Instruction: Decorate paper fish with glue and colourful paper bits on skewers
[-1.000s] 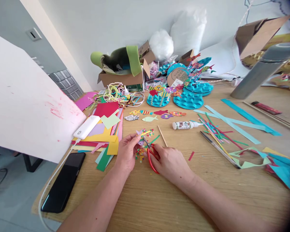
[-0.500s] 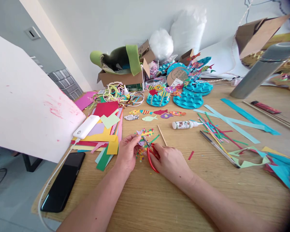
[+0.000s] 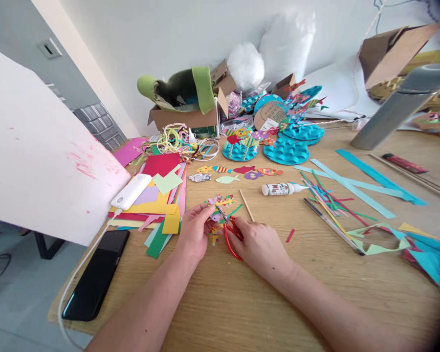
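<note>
My right hand point(image 3: 254, 239) is closed on the red handles of small scissors point(image 3: 231, 239), whose blades point up and left. Pinched in my left hand point(image 3: 196, 227) is a narrow yellow paper strip point(image 3: 223, 203), with the blade tips close to it. Small coloured paper scraps point(image 3: 214, 237) lie under and around the fingertips, and a small purple fish piece point(image 3: 215, 217) shows beside them. Several paper fish, among them a pale green one point(image 3: 227, 180), lie in rows beyond my hands. A wooden stick point(image 3: 246, 205) rests just past my right hand.
Stacked coloured paper point(image 3: 163, 166), a white power bank point(image 3: 131, 191) and a black phone point(image 3: 97, 274) are on the left. A glue bottle point(image 3: 278, 189), paper strips point(image 3: 352, 186) and a grey flask point(image 3: 396, 110) are on the right. Blue wavy discs point(image 3: 286, 150) stand behind.
Both hands keep nearly the same place. The scissors have shifted very slightly, and the yellow strip's end sits a little lower by the blades.
</note>
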